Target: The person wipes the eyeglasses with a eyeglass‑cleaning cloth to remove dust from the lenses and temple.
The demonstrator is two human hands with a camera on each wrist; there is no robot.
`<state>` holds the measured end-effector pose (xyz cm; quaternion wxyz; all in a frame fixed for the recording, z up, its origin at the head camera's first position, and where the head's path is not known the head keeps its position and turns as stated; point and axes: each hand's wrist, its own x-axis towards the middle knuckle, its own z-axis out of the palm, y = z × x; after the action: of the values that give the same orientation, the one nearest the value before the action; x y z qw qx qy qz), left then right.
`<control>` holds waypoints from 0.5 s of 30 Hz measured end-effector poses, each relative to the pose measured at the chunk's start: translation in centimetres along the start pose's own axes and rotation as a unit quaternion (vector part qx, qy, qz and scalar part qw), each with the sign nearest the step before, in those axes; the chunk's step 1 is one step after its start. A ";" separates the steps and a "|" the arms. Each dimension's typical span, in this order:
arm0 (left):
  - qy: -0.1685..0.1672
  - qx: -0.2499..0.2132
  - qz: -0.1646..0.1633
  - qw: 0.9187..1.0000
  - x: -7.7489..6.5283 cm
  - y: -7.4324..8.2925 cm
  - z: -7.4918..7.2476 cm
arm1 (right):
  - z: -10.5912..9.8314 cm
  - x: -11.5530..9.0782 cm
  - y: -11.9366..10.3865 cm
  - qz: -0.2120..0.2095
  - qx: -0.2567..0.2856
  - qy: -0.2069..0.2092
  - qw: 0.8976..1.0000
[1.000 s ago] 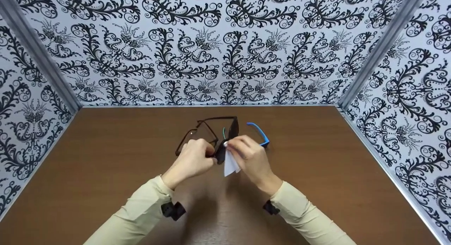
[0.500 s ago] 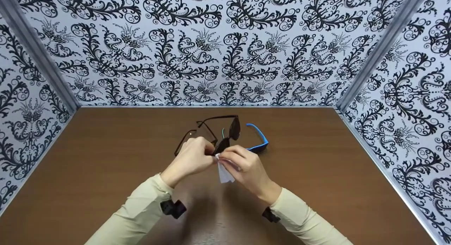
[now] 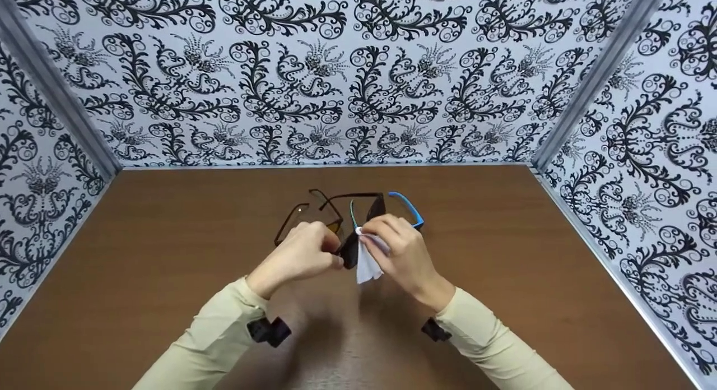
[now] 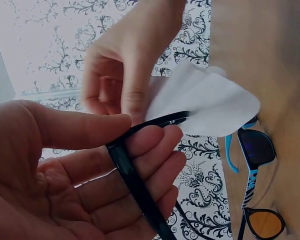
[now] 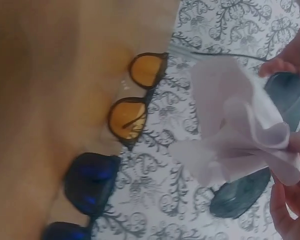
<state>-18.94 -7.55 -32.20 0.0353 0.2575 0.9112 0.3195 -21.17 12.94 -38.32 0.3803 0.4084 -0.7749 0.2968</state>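
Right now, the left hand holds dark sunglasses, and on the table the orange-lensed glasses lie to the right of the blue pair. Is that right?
Wrong side: the head view shows the orange-lensed glasses left of the blue pair. The left hand does hold dark sunglasses.

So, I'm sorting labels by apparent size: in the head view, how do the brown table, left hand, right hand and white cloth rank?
1. Brown table
2. Left hand and right hand: too alike to rank
3. White cloth, by its visible part
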 end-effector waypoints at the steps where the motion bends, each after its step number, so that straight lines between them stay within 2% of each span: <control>1: 0.000 0.000 0.002 1.000 0.0 0.0 0.0 | -0.1 0.3 -0.2 -0.007 0.004 -0.007 1.000; 6: 0.006 -0.002 0.019 1.000 0.2 -0.1 0.1 | -0.6 1.1 -1.3 -0.030 0.038 -0.054 0.997; 12: 0.018 -0.001 0.021 1.000 0.3 0.0 0.4 | -0.8 0.6 -1.7 -0.029 0.096 -0.101 0.990; 15: 0.019 0.005 0.024 1.000 0.3 -0.1 0.4 | -1.0 0.2 -1.4 -0.023 0.085 -0.112 0.990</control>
<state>-19.18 -7.22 -32.56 0.0089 0.2732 0.9068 0.3210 -19.66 12.96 -37.44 0.2617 0.4879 -0.7749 0.3050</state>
